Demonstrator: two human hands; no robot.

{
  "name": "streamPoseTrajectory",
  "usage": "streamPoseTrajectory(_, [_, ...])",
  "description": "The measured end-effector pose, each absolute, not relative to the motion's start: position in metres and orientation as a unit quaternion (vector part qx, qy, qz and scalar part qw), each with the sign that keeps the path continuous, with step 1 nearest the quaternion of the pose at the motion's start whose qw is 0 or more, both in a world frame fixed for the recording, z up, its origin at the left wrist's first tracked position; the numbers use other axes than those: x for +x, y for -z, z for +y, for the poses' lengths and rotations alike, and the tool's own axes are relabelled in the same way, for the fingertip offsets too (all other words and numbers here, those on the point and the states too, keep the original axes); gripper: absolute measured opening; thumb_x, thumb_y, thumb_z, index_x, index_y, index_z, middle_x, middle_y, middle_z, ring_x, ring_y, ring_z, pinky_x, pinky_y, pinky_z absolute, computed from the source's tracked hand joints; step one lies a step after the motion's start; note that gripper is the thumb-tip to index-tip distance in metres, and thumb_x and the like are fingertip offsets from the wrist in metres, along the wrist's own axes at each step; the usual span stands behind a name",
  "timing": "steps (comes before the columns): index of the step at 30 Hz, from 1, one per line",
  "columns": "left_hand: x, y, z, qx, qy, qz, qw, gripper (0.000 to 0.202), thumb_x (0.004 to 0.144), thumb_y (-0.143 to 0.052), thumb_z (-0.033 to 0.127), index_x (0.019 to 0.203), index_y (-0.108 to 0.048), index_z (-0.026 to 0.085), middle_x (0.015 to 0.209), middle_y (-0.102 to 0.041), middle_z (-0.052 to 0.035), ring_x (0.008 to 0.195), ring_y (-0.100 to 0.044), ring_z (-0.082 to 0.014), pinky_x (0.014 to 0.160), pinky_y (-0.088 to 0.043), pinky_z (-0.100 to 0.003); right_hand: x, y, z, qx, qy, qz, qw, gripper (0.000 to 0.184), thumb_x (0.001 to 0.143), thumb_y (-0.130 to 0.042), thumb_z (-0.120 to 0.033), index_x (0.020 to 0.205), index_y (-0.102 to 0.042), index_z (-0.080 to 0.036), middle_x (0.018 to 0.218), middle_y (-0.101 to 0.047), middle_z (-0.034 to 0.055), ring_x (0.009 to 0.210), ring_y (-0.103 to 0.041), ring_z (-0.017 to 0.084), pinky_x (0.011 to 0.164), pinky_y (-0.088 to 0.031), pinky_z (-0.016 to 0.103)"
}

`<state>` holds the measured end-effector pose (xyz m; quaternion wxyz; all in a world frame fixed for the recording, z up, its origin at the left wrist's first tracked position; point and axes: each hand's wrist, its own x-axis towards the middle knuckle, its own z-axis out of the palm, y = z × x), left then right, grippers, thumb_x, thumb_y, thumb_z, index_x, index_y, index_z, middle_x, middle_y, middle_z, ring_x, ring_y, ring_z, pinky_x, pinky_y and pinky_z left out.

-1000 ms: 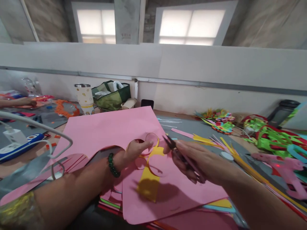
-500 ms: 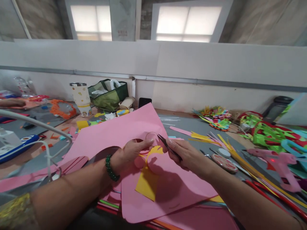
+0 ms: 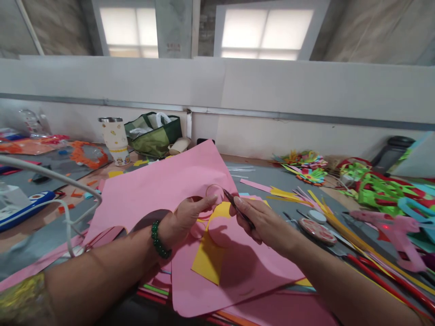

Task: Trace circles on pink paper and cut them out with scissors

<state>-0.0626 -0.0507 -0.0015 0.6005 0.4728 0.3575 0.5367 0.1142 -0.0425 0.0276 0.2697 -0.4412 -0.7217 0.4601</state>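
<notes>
My left hand [image 3: 190, 213] pinches a large pink foam or paper sheet [image 3: 163, 181], its thumb on top beside a round outline near the sheet's right edge. The sheet is raised and tilted, with curved cut-outs along its lower edge. In my right hand [image 3: 256, 215] is a pair of dark scissors [image 3: 234, 201]; their tips meet the sheet's edge right of the outline. My fingers hide most of the handles. Under both hands lie another pink sheet [image 3: 258, 280] and a yellow piece [image 3: 209, 260], with pink discs beside it.
At right lie a pink glue gun [image 3: 390, 222], a round patterned tin [image 3: 316, 230], red-handled tools [image 3: 380, 271] and coloured strips [image 3: 326, 208]. A white cable [image 3: 68, 170] arches over the left side. Behind stand a tumbler [image 3: 115, 140] and a green bag [image 3: 156, 136].
The pink sheet has turned and shifted slightly, its left part lower and its top corner higher, covering more of the phone behind. The scissors tips look more closed. Another person's hand at far left has left view.
</notes>
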Motion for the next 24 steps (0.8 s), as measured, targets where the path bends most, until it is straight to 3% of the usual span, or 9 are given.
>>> streamPoseTrajectory(10, [-0.060, 0.009, -0.049, 0.474, -0.492, 0.320, 0.656, 0.034, 0.077, -0.065, 0.044, 0.080, -0.070, 0.010, 0.079, -0.066, -0.0084, 0.074, -0.057, -0.0164, 0.076, -0.042, -0.028, 0.111, -0.026, -0.043, -0.439, -0.485, -0.702, 0.282, 0.045, 0.089, -0.034, -0.059, 0.076, -0.047, -0.018, 0.049, -0.034, -0.0082, 0.036, -0.028, 0.005, 0.032, -0.019, 0.017])
streamPoseTrajectory(19, [-0.062, 0.008, -0.052, 0.464, -0.485, 0.299, 0.678, 0.034, 0.075, -0.067, 0.043, 0.076, -0.068, 0.009, 0.077, -0.066, -0.0102, 0.073, -0.058, -0.0181, 0.075, -0.044, -0.030, 0.111, -0.026, -0.044, -0.426, -0.545, -0.663, 0.287, 0.040, 0.089, -0.037, -0.056, 0.076, -0.045, -0.019, 0.050, -0.032, -0.0094, 0.037, -0.021, 0.004, 0.033, -0.017, 0.015])
streamPoseTrajectory(24, [-0.057, -0.003, -0.055, 0.459, -0.510, 0.335, 0.646, 0.036, 0.064, -0.075, 0.044, 0.071, -0.068, 0.010, 0.070, -0.065, -0.0080, 0.073, -0.058, -0.0203, 0.077, -0.044, -0.033, 0.109, -0.024, -0.044, -0.431, -0.605, -0.607, 0.284, 0.040, 0.087, -0.039, -0.058, 0.077, -0.044, -0.020, 0.051, -0.032, -0.0100, 0.036, -0.016, 0.003, 0.032, -0.014, 0.014])
